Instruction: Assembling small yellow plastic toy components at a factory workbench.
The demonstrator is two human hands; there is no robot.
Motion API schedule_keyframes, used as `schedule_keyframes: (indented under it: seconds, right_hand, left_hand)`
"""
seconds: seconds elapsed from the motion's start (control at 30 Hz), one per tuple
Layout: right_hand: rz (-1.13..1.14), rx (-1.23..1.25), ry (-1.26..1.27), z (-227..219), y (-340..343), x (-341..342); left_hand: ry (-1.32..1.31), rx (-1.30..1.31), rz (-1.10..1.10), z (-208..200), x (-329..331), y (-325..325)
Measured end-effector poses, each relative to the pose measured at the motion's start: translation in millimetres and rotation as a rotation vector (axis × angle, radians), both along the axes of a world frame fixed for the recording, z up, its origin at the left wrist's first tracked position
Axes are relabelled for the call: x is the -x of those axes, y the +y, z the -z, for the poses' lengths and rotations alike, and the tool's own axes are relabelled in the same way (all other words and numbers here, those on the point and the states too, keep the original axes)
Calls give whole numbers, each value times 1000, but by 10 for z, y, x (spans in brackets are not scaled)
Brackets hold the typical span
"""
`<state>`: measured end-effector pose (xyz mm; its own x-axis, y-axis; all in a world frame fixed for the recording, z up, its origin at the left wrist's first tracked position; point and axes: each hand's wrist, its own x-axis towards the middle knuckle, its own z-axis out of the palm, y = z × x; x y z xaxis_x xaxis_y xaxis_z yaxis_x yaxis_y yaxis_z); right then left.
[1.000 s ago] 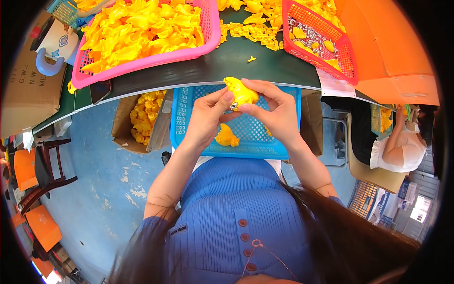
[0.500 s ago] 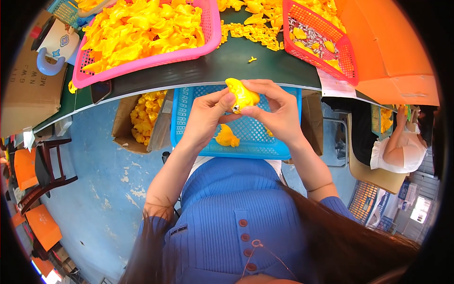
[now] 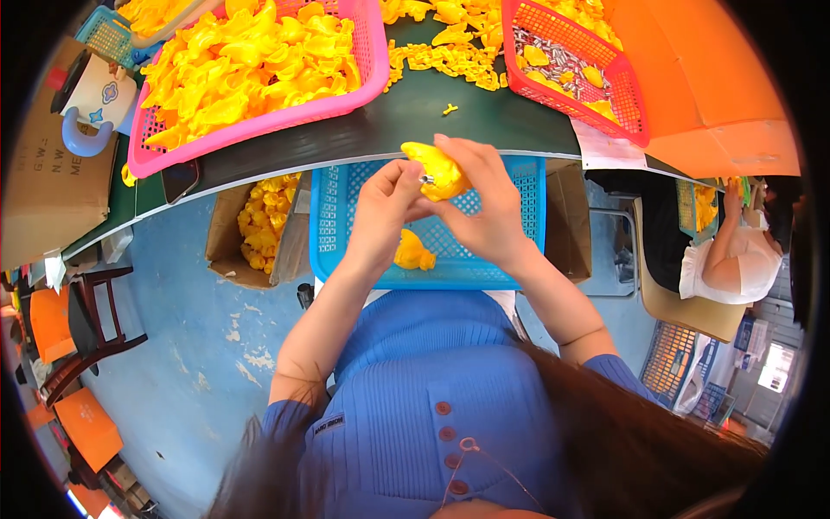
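My right hand grips a hollow-looking yellow plastic part, its fingers over the far side and thumb below. My left hand is closed in a pinch at the part's left side, where a small silver metal piece shows at the fingertips. How far that piece sits inside the part I cannot tell. Both hands are above a blue plastic basket at my lap. Another yellow plastic part lies in this basket, below my wrists.
On the dark green table stand a pink basket heaped with yellow parts and a red basket with small metal pieces. A phone lies near the edge. A carton holds yellow parts below. Another person sits at right.
The yellow part has turned in my right hand and tilted. My left fingers have shifted from its body to the silver piece. The view has moved slightly.
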<state>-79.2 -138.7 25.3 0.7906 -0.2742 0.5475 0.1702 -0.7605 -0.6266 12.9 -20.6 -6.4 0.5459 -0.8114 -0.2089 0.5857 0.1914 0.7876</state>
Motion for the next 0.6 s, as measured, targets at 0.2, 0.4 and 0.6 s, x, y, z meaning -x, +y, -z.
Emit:
schedule_keyframes:
  seconds: [0.2,0.4,0.6]
  right_hand:
    - [-160,-296,70,-78,-68,100]
    - [-252,-528,194,-250,-49,134]
    - [-213,-495,28,-224,33,202]
  left_hand:
    - [-157,151,-83,-36,20,17]
    - [-80,402,-74,186,40,27]
    - [61,447,-110,129,21,43]
